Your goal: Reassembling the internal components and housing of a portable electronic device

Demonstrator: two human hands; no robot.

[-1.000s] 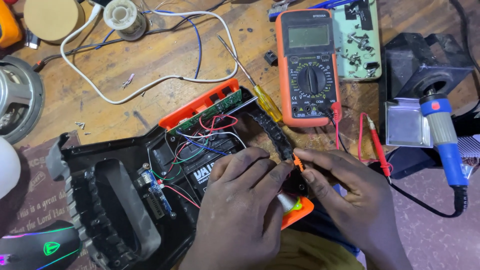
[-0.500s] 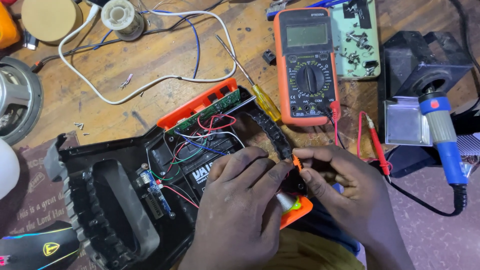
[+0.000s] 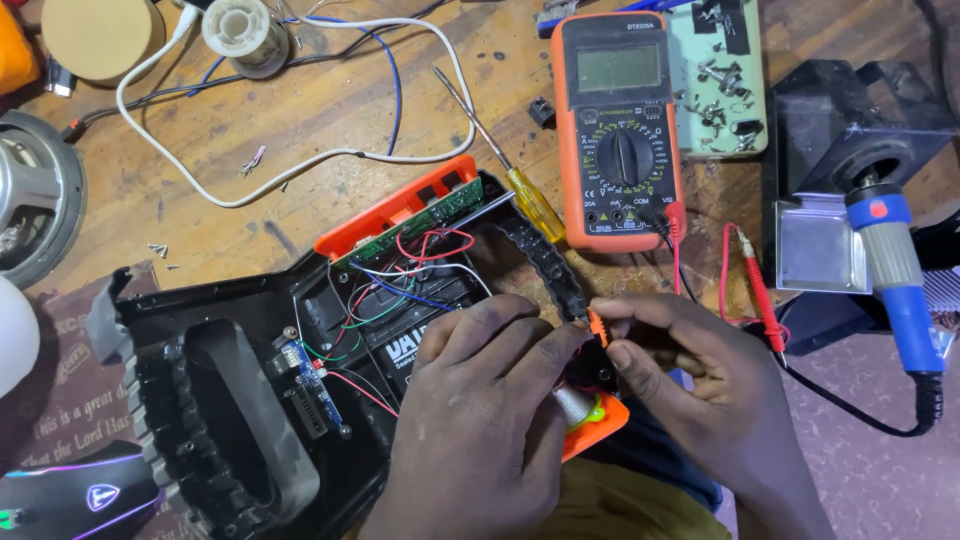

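speaker at the counter's left edge, mouse at the near-left corner. solder spool at the far edge, white cable looping out from it. open lamp casing sits centre-near, wires and battery exposed. left hand rests on the casing, fingers curled; right hand meets it, both pinching a small orange part at the casing's right end. screwdriver and multimeter sit beyond. soldering iron at the right edge.
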